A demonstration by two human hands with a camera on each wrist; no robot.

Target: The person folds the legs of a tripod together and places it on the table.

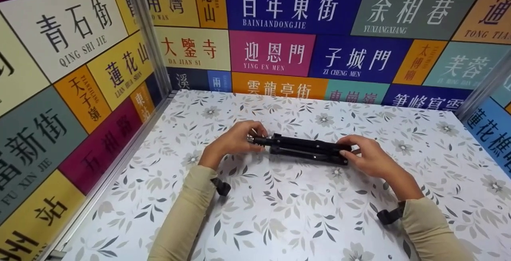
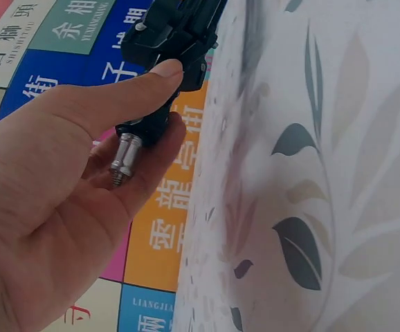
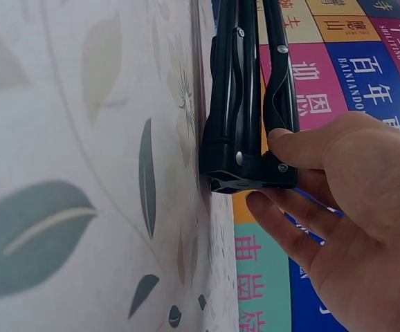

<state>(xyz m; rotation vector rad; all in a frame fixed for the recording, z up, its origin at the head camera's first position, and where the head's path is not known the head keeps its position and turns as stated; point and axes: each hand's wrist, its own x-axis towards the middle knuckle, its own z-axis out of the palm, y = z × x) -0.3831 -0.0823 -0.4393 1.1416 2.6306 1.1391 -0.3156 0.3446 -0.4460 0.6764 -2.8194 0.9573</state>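
Note:
A folded black tripod stand (image 1: pixel 311 149) lies lengthwise between the two hands, just above or on the table; its exact contact is hard to tell. My left hand (image 1: pixel 242 137) grips its narrow end, where a silver threaded stud (image 2: pixel 122 158) sticks out past the palm in the left wrist view. At the wider foot end, my right hand (image 1: pixel 369 155) pinches one leg between thumb and fingers. The right wrist view shows that thumb pressed on the black leg (image 3: pixel 280 83), with a gap between this leg and the others.
A white table (image 1: pixel 279 213) with a grey leaf-and-flower print lies under both hands. Colourful panels with street names (image 1: pixel 291 5) rise behind it and at the left. Black wrist mounts (image 1: pixel 222 187) stick out at both cuffs.

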